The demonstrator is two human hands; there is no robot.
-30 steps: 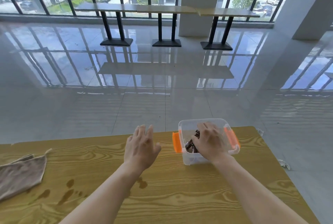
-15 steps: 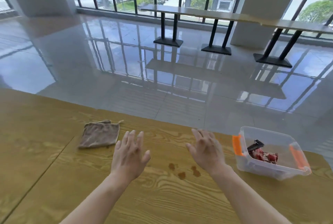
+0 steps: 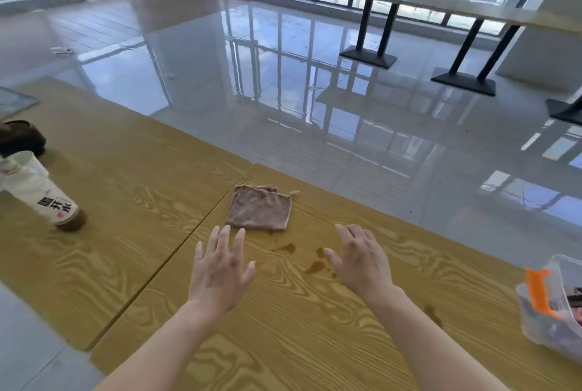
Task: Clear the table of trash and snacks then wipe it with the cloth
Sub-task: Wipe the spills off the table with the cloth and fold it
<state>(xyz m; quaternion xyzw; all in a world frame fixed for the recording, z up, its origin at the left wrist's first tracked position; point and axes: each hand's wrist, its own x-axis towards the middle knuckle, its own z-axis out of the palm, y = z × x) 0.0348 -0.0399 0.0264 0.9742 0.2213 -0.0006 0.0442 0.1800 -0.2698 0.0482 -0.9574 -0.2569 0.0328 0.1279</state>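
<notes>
Wooden worktop [image 3: 315, 343] is carrying the cloth [image 3: 259, 211]; near it, left hand [image 3: 220, 274] and right hand [image 3: 359, 261] are hovering, grips spread, empty.

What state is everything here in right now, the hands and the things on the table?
left hand, open, holding nothing
right hand, open, holding nothing
cloth, folded, flat on the table, untouched
brown spills, unwiped, between the hands
plastic box, no lid on, partly out of view
bottle, on the table, far left

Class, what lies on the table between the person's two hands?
Brown spill stains on the table, between left hand and right hand, in the head view.
</notes>
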